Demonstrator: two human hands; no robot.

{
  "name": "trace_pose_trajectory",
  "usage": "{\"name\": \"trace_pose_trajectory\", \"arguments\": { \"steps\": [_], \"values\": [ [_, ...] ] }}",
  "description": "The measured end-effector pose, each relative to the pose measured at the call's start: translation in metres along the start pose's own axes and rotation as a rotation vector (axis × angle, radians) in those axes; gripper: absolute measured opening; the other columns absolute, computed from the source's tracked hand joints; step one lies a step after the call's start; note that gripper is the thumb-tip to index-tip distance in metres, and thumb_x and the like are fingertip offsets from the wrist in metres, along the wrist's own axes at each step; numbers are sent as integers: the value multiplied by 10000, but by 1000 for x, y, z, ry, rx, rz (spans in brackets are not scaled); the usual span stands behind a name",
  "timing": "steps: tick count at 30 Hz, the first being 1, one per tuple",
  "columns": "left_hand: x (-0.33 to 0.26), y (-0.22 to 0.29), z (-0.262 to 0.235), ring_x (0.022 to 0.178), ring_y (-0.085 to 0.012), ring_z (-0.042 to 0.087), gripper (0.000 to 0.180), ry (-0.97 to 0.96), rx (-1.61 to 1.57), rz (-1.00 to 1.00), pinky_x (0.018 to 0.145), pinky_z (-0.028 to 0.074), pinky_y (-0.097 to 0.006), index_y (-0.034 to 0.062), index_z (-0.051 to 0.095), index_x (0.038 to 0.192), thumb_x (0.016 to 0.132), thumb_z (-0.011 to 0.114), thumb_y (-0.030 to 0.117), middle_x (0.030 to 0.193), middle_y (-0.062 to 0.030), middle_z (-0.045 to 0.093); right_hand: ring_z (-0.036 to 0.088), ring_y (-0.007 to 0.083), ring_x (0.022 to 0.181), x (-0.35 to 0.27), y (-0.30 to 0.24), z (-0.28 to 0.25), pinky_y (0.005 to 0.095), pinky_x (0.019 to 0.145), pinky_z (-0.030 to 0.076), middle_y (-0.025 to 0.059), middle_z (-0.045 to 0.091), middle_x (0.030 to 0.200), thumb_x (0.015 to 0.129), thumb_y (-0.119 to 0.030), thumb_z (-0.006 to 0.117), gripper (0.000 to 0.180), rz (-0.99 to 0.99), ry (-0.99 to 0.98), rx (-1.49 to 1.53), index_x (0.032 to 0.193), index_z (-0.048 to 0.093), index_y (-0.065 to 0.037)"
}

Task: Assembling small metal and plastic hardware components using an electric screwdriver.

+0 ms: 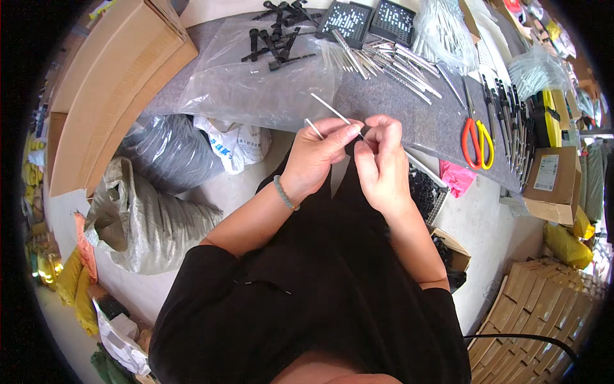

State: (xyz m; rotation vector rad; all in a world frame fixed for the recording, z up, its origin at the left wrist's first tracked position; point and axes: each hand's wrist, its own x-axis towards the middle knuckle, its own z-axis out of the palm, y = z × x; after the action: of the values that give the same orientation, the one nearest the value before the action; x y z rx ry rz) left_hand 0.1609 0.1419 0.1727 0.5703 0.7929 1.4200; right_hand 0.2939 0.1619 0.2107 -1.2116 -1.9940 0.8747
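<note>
Near the front edge of the grey-covered table (pixel 422 125), my left hand (pixel 318 150) is closed around a thin silvery rod (pixel 329 108), which slants up and left from the fingertips. A second pale rod end (pixel 312 127) sticks out between the fingers of the same hand; whether it is a separate rod I cannot tell. Close against the left fingertips, my right hand (pixel 384 163) pinches something small and dark, mostly covered by its fingers. Beyond the hands lie a heap of loose metal rods (pixel 403 70) and two black trays (pixel 345 24) of small pale pieces.
Black plastic parts (pixel 275 48) lie on a clear plastic sheet (pixel 224 89). Scissors (pixel 478 144) with orange and yellow handles rest at right, beside dark slender tools (pixel 508 121). A tall cardboard box (pixel 115 83) and a woven sack (pixel 150 221) stand left; stacked cartons (pixel 531 320) lower right.
</note>
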Motion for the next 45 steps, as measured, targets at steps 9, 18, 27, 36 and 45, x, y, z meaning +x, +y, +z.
{"name": "trace_pose_trajectory", "arguments": {
  "steps": [9, 18, 27, 36, 45],
  "values": [
    [38, 32, 22, 751, -43, 546, 124, -68, 350, 250, 650, 458, -218, -11, 637, 872, 859, 588, 102, 785, 3, 626, 596, 333, 807, 61, -14, -11, 403, 704, 466, 145, 565, 897, 874, -271, 484, 336, -186, 75, 67, 1135, 490, -59],
    [46, 61, 13, 555, -5, 422, 146, -9, 459, 228, 490, 336, -175, 15, 644, 928, 869, 588, 135, 720, 15, 580, 588, 311, 800, 79, -8, -7, 363, 674, 464, 103, 549, 909, 898, -204, 515, 157, -244, 168, 75, 975, 591, -90],
    [68, 77, 14, 541, -1, 408, 129, 156, 421, 411, 473, 304, -172, 27, 627, 884, 846, 630, 150, 674, 37, 564, 576, 333, 837, 89, -6, -14, 400, 696, 455, 109, 557, 939, 918, -215, 465, 175, -259, 116, -46, 978, 562, -81],
    [94, 78, -7, 464, -9, 350, 139, 220, 246, 320, 421, 273, -191, 46, 567, 810, 858, 618, 167, 627, 51, 480, 569, 329, 905, 114, 16, 7, 393, 766, 451, 144, 566, 974, 903, -131, 458, 204, -528, 320, -150, 1068, 552, -58],
    [104, 77, -40, 455, -15, 347, 143, 308, 214, 287, 414, 267, -183, 56, 577, 830, 853, 624, 190, 621, 43, 479, 596, 301, 749, 137, 9, 39, 370, 638, 482, 48, 583, 939, 846, -206, 575, 151, -337, 225, -25, 968, 593, -119]
  ]
}}
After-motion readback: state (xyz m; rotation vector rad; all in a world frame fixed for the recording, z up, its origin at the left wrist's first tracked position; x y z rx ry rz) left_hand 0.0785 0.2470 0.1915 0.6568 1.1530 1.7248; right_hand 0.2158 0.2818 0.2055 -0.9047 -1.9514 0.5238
